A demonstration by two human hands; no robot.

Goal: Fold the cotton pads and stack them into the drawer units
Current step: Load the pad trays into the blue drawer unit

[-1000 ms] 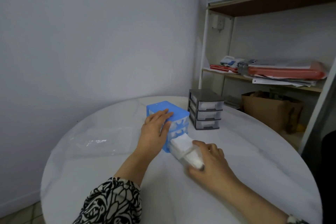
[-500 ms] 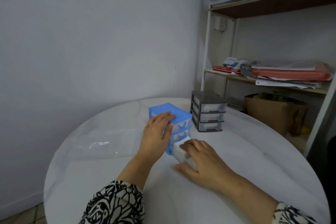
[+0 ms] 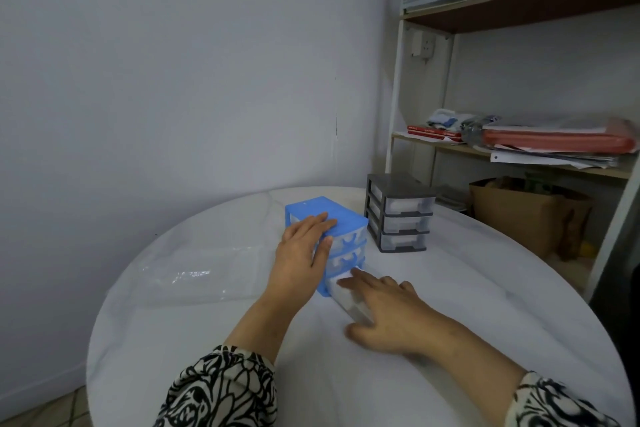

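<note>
**Hands on the blue unit at a round white table**

Right, I see a round white table set into the corner of a room with plain pale walls. On its far side stands the blue drawer unit, three drawers tall, and just beside it to the right, apart from it, a grey drawer unit of the same build with all its clear drawers pushed in. A sheet of clear plastic lies flat on the table to the left of the blue unit.

The left hand rests flat on the blue unit's top and near corner, fingers straight and close together, thumb down along the front edge. The right hand lies over the bottom drawer, which sticks out toward me; its fingers are straight and lightly spread across the top, fingertips near the unit's face. Beneath them I glimpse white cotton pads in the drawer, though I cannot tell how they are folded.

Behind the table, a white-framed shelf carries papers and red folders, with a brown paper bag below. Patterned black-and-white sleeves frame both wrists.
</note>
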